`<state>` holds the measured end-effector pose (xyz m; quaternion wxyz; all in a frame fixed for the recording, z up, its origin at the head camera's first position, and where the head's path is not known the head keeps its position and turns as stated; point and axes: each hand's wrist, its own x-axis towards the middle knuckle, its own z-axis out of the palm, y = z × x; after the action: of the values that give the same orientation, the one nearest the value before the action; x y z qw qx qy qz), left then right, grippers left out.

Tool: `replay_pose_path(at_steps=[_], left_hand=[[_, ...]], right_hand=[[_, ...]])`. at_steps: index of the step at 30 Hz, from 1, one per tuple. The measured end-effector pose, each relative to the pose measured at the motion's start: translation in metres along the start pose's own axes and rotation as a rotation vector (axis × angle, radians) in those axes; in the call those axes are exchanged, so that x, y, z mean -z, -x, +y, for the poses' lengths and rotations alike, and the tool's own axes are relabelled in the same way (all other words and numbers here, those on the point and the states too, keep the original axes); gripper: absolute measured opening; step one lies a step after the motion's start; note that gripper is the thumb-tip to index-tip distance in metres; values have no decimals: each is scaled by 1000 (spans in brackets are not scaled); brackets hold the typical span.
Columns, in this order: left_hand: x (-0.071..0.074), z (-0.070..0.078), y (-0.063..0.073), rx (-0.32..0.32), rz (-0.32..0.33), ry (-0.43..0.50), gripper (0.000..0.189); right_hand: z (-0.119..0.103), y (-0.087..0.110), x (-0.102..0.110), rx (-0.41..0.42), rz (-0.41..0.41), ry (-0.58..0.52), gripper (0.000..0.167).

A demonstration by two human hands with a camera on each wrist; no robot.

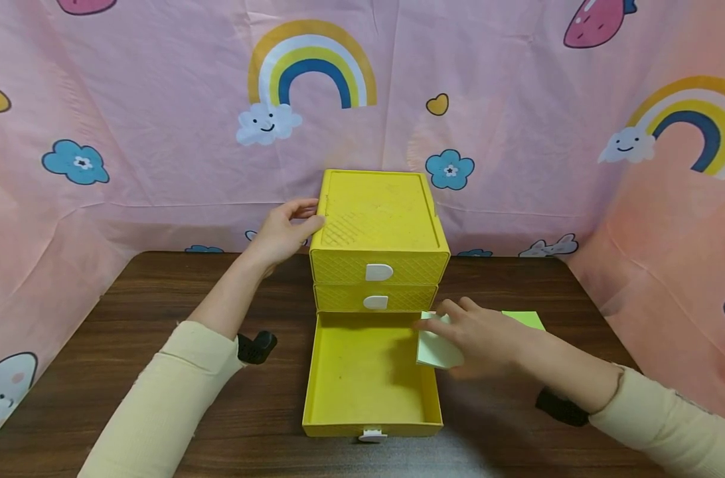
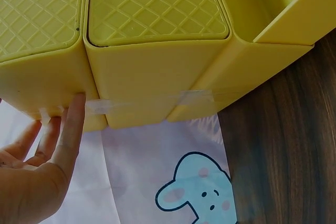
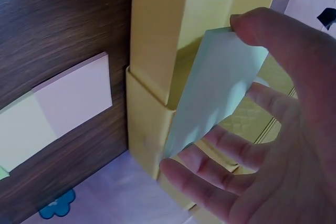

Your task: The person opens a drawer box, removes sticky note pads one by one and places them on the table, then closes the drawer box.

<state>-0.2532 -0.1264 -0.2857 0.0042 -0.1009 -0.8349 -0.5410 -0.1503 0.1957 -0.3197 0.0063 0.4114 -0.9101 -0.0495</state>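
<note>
A yellow drawer cabinet (image 1: 380,212) stands on the table, its bottom drawer (image 1: 368,372) pulled out and bare inside. My left hand (image 1: 285,232) rests against the cabinet's upper left side; in the left wrist view its fingertips touch the yellow wall. Over the drawer's right edge, my right hand (image 1: 473,332) holds a pale green sticky note pad (image 3: 218,82) between thumb and fingers. The pad is tilted in the right wrist view. To the right of the cabinet lie a pink note pad (image 3: 79,95) and a yellowish-green pad (image 3: 23,129), partly hidden by the right arm in the head view.
Two upper drawers with white handles (image 1: 378,272) are closed. Dark wood-grain table (image 1: 267,411) surrounds the cabinet. A pink patterned cloth (image 1: 177,133) hangs behind and at both sides. Clear tape (image 2: 197,95) crosses the cabinet's side.
</note>
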Motion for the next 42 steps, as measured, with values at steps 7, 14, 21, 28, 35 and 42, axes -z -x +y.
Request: replay_pose_path(at_steps=[7, 14, 21, 28, 35, 42], left_hand=[[1, -1, 0, -6, -14, 4, 53], [0, 1, 1, -1, 4, -5, 52], [0, 0, 1, -6, -1, -19, 53], [0, 0, 1, 11, -7, 17, 52], [0, 0, 0, 1, -2, 2, 52], [-1, -1, -1, -4, 2, -6, 51]], right_hand=[[10, 12, -1, -70, -27, -42, 73], [21, 23, -4, -142, -13, -84, 72], [32, 32, -11, -212, -32, -130, 72], [44, 36, -20, -235, -25, -145, 73], [54, 41, -26, -257, -20, -165, 73], [66, 45, -33, -298, -18, -178, 70]])
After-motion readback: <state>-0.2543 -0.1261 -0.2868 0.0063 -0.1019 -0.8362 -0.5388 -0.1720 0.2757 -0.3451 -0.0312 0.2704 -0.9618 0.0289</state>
